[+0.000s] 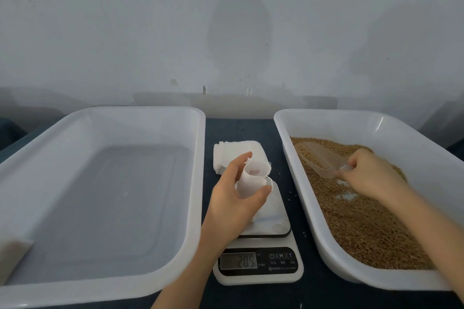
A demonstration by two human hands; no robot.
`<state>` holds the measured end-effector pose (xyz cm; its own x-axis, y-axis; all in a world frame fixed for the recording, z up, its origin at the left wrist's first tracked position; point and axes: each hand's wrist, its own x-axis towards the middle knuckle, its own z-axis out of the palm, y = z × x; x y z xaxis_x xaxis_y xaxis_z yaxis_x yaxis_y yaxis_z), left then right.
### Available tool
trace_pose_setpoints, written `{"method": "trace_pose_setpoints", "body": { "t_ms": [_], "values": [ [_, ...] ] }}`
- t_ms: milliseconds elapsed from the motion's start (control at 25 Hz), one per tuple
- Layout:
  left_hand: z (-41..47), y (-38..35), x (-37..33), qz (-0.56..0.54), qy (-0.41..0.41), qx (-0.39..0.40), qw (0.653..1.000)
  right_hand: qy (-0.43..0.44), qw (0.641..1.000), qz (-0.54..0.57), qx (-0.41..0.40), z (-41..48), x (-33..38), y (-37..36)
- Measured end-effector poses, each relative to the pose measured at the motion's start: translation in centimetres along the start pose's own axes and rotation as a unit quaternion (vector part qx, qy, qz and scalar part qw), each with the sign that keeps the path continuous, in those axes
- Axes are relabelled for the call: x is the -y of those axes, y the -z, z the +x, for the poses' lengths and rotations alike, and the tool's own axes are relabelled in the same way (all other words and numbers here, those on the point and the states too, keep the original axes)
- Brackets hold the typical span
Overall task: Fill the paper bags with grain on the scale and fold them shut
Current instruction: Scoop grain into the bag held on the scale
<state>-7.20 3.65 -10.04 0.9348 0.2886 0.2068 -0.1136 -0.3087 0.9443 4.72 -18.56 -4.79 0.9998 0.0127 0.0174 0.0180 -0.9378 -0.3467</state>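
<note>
We're at the scoop-and-pour step, w/ the first bag not yet filled as far as we can judge. Our left hand [233,198] has thumb and fingers curled round a white paper bag [253,178], holding it mouth-up and open just above the plate of the scale [258,258]. Our right hand [369,173] grips the handle of a clear scoop [316,158], whose bowl lies in the grain [364,228]. To do this well we'd take a modest scoopful, bring it level across to the bag, and set the bag's base down on the plate before pouring, so the readout counts grain and not hand pressure. We'd keep the mouth rounded, pour slowly, and leave enough paper at the top for the fold. The display shows digits but they're too blurred to trust. A few stray grains lie on the dark table [238,128] btwn scale and right tray, so spills are a likely risk. Containers: the right tray [376,128] holds a wide brown layer of grain, w/ a bare patch near our wrist. In the left tray [100,118] we see a white block [12,253] at its near left corner. A stack of spare bags [226,155] sits just behind the scale.
</note>
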Motion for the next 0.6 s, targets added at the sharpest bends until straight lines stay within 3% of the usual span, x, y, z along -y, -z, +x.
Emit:
{"method": "trace_pose_setpoints", "body": {
  "t_ms": [200,320,600],
  "values": [
    [0.0,0.1,0.1,-0.003,-0.003,0.0,1.0,-0.001,0.995,-0.063,-0.077,-0.7,-0.1,0.9],
    [0.1,0.1,0.0,-0.004,-0.005,0.003,1.0,-0.001,0.997,-0.009,-0.082,-0.6,-0.5,2.5],
    [0.2,0.0,0.2,0.003,-0.007,0.007,1.0,0.165,0.977,0.093,-0.096,-3.1,1.0,6.6]
  ]
}}
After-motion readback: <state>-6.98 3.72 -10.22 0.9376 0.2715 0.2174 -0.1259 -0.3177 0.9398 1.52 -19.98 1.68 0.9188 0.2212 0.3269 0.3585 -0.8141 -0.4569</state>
